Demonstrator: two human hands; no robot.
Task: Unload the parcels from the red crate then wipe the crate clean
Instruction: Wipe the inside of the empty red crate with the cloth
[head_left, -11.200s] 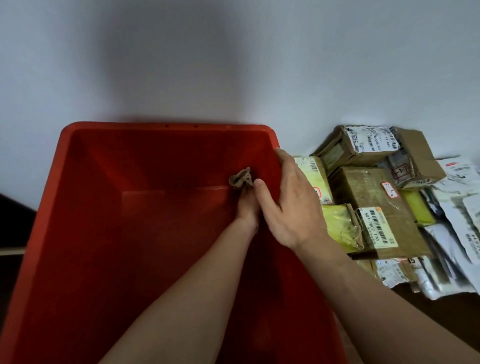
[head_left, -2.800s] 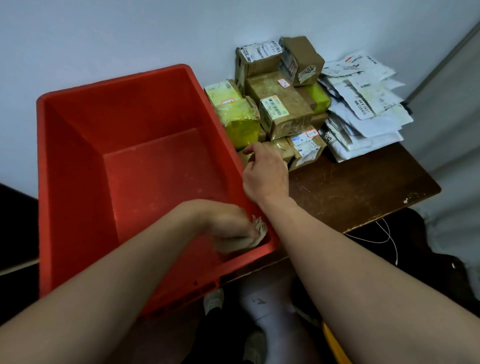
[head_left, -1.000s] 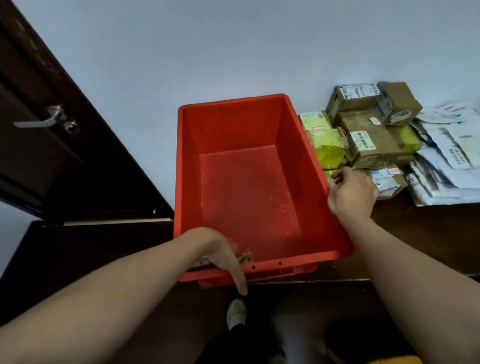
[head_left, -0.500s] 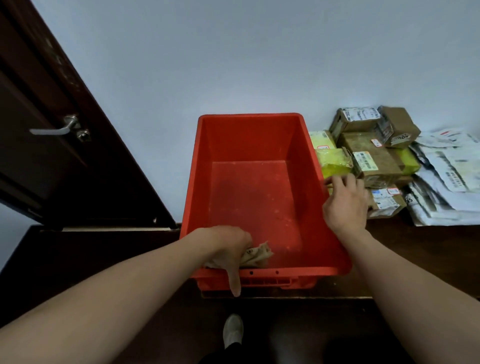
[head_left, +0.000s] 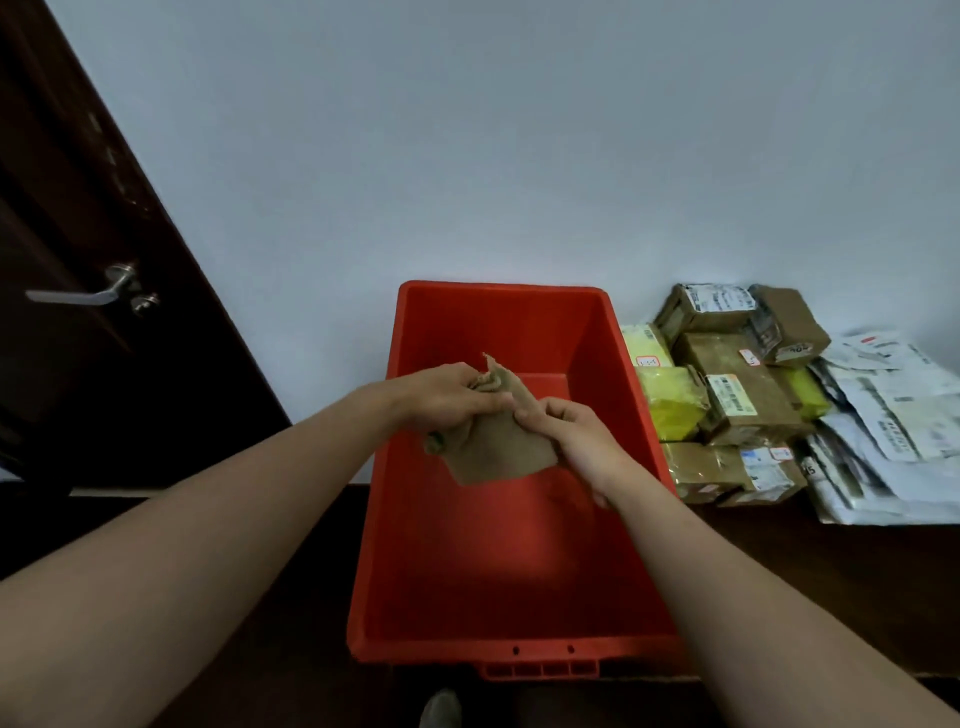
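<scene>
Tan cloth hangs stretched between both hands over the red crate, and the risks follow from that. Well out beyond the left hand the dark door stands apart and should play no part.

The left hand bunches the cloth's upper corner. If only that wad goes down to the plastic, I would expect streaks and missed corners, so opening a flat face matters. Between the hands the cloth hangs free, touching nothing below. A slack pinch on either side would drop it into the crate, which is a small loss. It may be soiled, though the dim light makes that hard to tell, and a dirty face would smear rather than clean.

Beyond the right hand the parcels sit stacked on the counter, just beside the crate's wall. Neither hand steadies the crate, so a hard stroke toward that side could shove it into the stack and tip a box.

The left forearm comes in from the lower left, with the back of the hand up and the fingers curled round the cloth. The right forearm comes in from the lower right, with that hand slightly lower and nearer. Its thumb and fingers pinch the cloth's right edge. Both hands hover over the crate's far half, close together. No parcel shows inside, so unloading looks done and wiping is the step in hand.
</scene>
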